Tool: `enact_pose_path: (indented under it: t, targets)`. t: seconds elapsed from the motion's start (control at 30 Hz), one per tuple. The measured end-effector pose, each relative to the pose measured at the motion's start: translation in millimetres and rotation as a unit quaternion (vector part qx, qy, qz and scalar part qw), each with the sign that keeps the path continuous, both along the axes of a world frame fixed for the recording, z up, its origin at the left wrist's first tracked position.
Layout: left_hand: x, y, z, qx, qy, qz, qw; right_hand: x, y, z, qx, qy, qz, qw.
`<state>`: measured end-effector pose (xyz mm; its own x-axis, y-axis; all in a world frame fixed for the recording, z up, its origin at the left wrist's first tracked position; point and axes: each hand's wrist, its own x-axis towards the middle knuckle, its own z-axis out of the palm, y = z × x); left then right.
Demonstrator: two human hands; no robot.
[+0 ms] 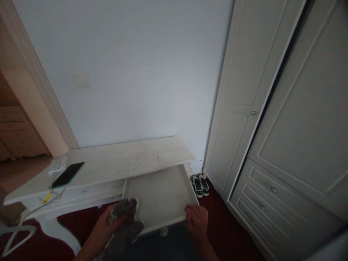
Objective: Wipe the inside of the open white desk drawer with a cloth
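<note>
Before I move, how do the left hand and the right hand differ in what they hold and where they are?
The left hand holds a bunched, dark cloth; the right hand has no cloth.
The left hand is by the left front corner of the open drawer; the right hand is at its right front corner, fingers curled at the edge.
Both are bare and at the drawer's front end.

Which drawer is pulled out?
The right-hand desk drawer, with the right hand at its front corner; the left-hand desk drawer and three wardrobe drawers are shut.
</note>
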<state>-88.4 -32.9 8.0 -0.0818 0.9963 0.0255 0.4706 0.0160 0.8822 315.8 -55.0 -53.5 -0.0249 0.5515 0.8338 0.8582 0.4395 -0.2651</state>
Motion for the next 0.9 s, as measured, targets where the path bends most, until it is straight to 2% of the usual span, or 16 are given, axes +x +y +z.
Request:
enact_pose_path:
  t: [0.07,0.13,0.2,0.3,0.4,0.53,0.63,0.73,0.83,0.9]
  targets:
    - [-2,-27,-4.8,0.008,0.017,0.011,1.0,0,0,0.4,0.005,0.001,0.002,1.0]
    - [2,-45,-7.3,0.037,0.087,-0.023,0.995,0,0,0.9,0.004,0.002,0.003,1.0]
    - [15,-53,-6.8,0.058,0.189,-0.071,0.978,0,0,1.3,0.007,0.003,0.001,1.0]
    - [57,-53,1.1,0.029,0.329,-0.123,0.936,-1,1,0.6,0.015,0.006,-0.004,1.0]
    - [123,-47,15.6,0.004,0.395,-0.176,0.902,-2,2,-3.1,0.001,0.011,-0.011,1.0]
    - [213,-35,32.3,0.029,0.357,-0.227,0.906,5,1,-13.6,-0.015,0.039,0.02,0.999]
    - [256,-27,35.3,0.042,0.316,-0.246,0.915,19,-2,-15.5,-0.018,0.143,0.007,0.99]
    - [273,-20,31.9,0.048,0.289,-0.252,0.922,26,-5,-0.7,-0.019,0.211,-0.047,0.976]
    - [272,-15,28.7,0.054,0.27,-0.258,0.926,12,-6,25.4,-0.017,0.14,-0.017,0.99]
    - [266,-15,27.7,0.067,0.257,-0.262,0.928,-5,-6,40.4,-0.059,0.075,0.028,0.995]
